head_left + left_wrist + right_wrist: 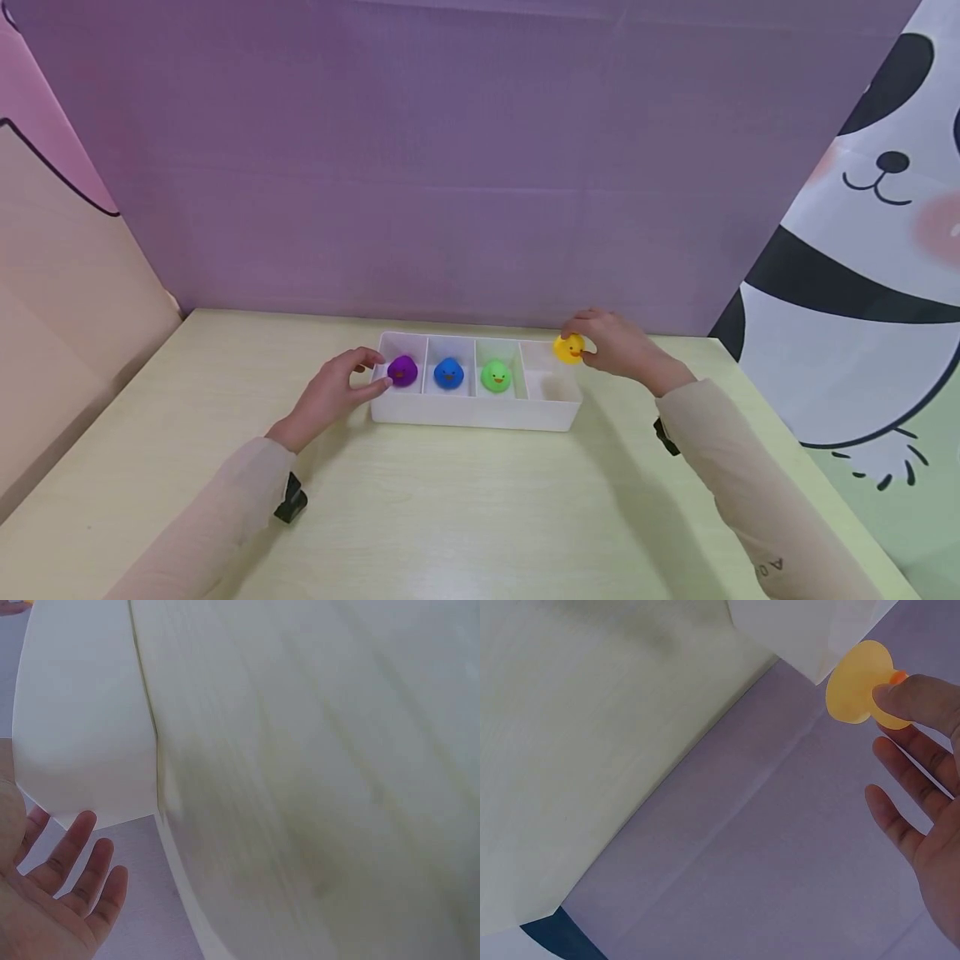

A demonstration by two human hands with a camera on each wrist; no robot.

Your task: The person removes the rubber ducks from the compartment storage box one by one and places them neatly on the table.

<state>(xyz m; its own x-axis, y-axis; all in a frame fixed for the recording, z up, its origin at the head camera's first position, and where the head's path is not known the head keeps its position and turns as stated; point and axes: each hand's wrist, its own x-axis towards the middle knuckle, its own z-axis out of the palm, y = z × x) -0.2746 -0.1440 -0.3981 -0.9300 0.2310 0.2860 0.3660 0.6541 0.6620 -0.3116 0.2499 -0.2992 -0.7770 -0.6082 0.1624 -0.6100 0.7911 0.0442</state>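
Observation:
A yellow toy duck (568,348) is pinched between the thumb and fingers of my right hand (622,348), over the rightmost compartment of a white divided tray (476,411). From the right wrist view, the duck (859,682) has an orange beak, and the other fingers fan out below it. At the tray's left end rests my left hand (330,392), thumb and fingertips at the rim beside a purple duck (402,371). Its fingers (69,851) look loosely spread at the tray's corner in the left wrist view. A blue duck (448,373) and a green duck (496,376) occupy the middle compartments.
The tray stands on a pale wooden table (465,508), close to its back edge. Behind rises a purple cloth backdrop (480,167). A panel with a panda drawing (885,275) borders the right side, and a light panel (67,317) the left.

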